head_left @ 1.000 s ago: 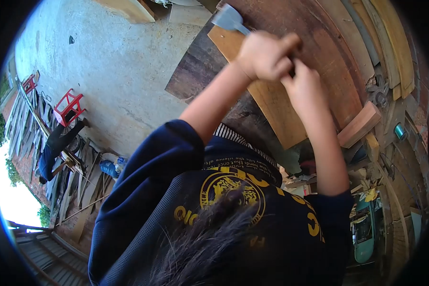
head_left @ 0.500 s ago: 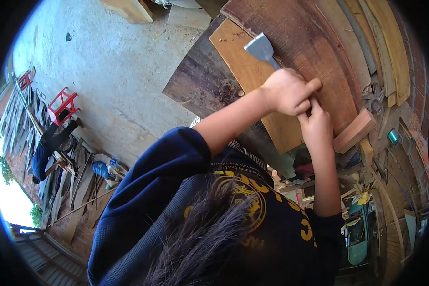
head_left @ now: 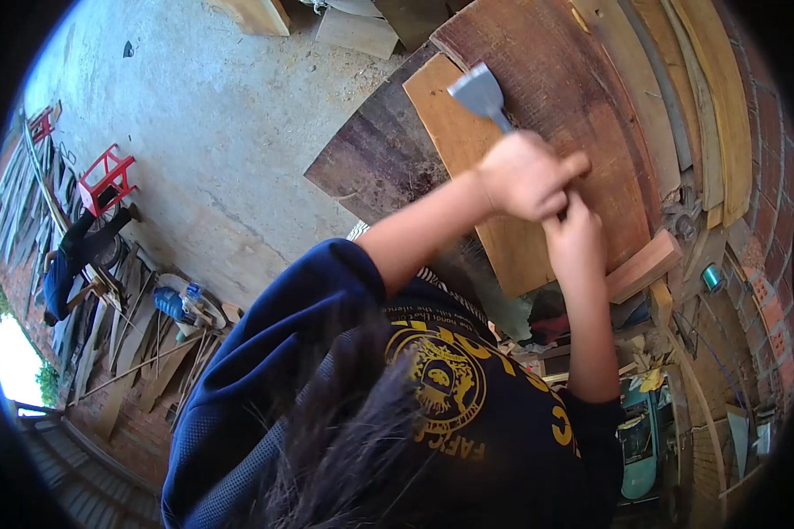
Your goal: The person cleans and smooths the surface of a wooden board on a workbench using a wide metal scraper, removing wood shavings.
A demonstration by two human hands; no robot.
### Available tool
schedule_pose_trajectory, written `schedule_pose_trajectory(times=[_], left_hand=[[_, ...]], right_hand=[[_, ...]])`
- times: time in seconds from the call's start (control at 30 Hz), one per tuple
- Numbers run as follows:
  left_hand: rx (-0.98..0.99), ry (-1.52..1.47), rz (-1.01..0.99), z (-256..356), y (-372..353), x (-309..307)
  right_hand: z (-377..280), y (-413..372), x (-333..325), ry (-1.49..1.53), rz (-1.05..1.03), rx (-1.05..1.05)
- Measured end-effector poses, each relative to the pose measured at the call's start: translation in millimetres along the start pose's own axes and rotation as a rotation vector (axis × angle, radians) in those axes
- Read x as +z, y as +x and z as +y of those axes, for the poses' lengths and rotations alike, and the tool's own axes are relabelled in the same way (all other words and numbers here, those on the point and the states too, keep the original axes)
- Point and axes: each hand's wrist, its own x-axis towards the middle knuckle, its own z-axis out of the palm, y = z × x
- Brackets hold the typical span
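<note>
A scraper [head_left: 478, 91] with a wide, flared metal blade points away from me. My left hand [head_left: 525, 176] is wrapped round its handle behind the blade. Lower on the handle, my right hand [head_left: 578, 234] is closed just behind the left, and a bit of dark handle shows between them. The blade overlaps the seam between a light wooden board [head_left: 437, 93] and a wider reddish-brown panel [head_left: 538, 53]. Both hands are over these boards, hiding part of them. The left hand is slightly blurred.
A dark, stained board [head_left: 370, 145] lies beyond the light one. At right are a wood block [head_left: 646, 267], long planks [head_left: 723, 115] and a green spool [head_left: 712, 277]. A red stool [head_left: 106, 181], a bending person [head_left: 66, 273] and piled wood strips are far left.
The blade has shifted a little toward the far end of the light board, with both hands still on the handle. The whole view has turned slightly.
</note>
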Motion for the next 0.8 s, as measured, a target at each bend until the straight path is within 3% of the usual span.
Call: schedule_pose_trajectory(times=[0.07, 0.13, 0.2, 0.27, 0.3, 0.33, 0.37, 0.43, 0.47, 0.53, 0.6, 0.67, 0.7, 0.77, 0.8], left_hand=[[-0.044, 0.182, 0.036, -23.4, 3.3, -36.8], [-0.027, 0.178, 0.13, -51.7, 3.5, -63.7], [-0.066, 0.195, 0.046, -47.0, 3.3, -75.4], [0.064, 0.181, 0.185, -36.1, -3.9, -58.3], [0.078, 0.266, 0.159, -27.5, -9.6, -52.0], [0.185, 0.237, 0.209, -22.6, -17.2, -35.5], [0.243, 0.29, 0.105, -14.8, -26.4, -22.2], [0.345, 0.467, -0.139, -10.0, -50.2, 1.2], [0.358, 0.472, -0.148, -13.2, -56.4, 2.2], [0.097, 0.653, -0.201, -28.3, -65.0, -14.1], [-0.322, 0.736, -0.063, -53.2, -75.1, -61.0], [-0.801, 0.748, 0.408, -90.3, -88.9, -102.5], [-1.08, 0.883, 0.453, -90.9, -83.4, -117.9], [-0.938, 0.636, 0.575, -82.8, -83.4, -122.3], [-0.779, 0.588, 0.581, -89.2, -84.0, -113.2]], right_hand=[[-27.8, 32.4, 12.2, -0.059, -0.027, -0.067], [-68.8, 50.8, 10.0, -0.06, -0.044, -0.059], [-77.8, 47.5, 6.3, -0.026, -0.033, -0.055], [-56.1, 29.9, 11.5, 0.023, -0.022, 0.0], [-41.6, 13.5, 11.8, 0.078, 0.027, 0.013], [-15.9, -1.9, 18.3, 0.209, 0.118, -0.053], [13.8, -18.7, 27.9, 0.342, 0.209, -0.122], [60.8, -67.5, 38.0, 0.46, 0.263, 0.089], [93.3, -92.3, 50.6, 0.57, 0.291, 0.169], [119.3, -146.4, 59.2, 0.765, 0.303, 0.418], [155.0, -193.4, 92.9, 0.806, 0.438, 0.428], [182.3, -235.6, 122.8, 0.68, 0.452, 0.504], [188.8, -248.9, 142.8, 0.682, 0.505, 0.507], [154.4, -260.5, 139.4, 0.762, 0.522, 0.545], [176.3, -263.0, 180.4, 0.584, 0.742, 0.354]])
